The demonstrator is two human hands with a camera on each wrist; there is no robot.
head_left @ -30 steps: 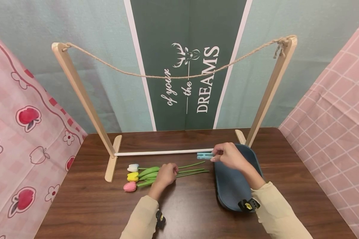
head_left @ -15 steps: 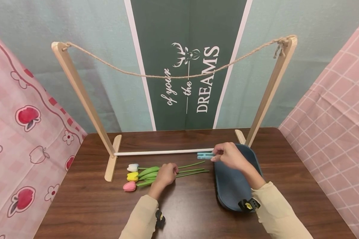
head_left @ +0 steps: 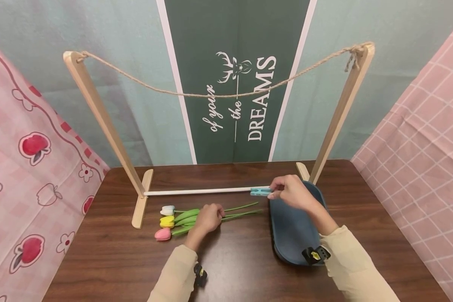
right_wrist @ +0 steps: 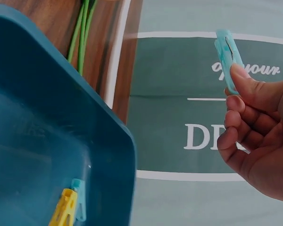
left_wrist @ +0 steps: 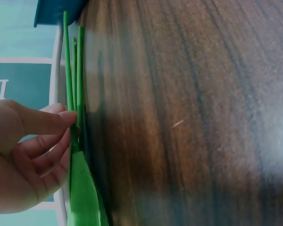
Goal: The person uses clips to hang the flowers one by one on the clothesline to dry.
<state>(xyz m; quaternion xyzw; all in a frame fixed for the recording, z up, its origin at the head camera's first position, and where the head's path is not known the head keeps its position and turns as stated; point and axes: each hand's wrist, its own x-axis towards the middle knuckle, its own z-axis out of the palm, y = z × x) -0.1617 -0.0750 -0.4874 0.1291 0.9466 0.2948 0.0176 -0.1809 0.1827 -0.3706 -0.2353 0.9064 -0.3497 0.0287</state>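
Note:
Three artificial tulips lie on the table with their heads to the left: a white one (head_left: 168,210), a yellow one (head_left: 167,221) and a pink one (head_left: 163,234). My left hand (head_left: 209,218) is over their stems. Its thumb and fingers pinch a green tulip stem (left_wrist: 69,70); which flower that stem bears is hard to tell. My right hand (head_left: 292,191) pinches the end of a light blue clothespin (head_left: 260,191), held near the far left corner of the blue bin (head_left: 273,235). In the right wrist view the clothespin's (right_wrist: 228,54) other end points away from the fingers.
A wooden stand rises behind, with a left post (head_left: 105,126), a right post (head_left: 341,113) and a sagging rope (head_left: 211,96) tied between their tops. A white rod (head_left: 196,192) runs low between the posts. Inside the bin lie a yellow clothespin (right_wrist: 63,209) and a blue one (right_wrist: 80,200).
My right hand has risen slightly with the clothespin, which now overlaps the white rod in view. At the left hand, the nearest stem's end has shifted up a little.

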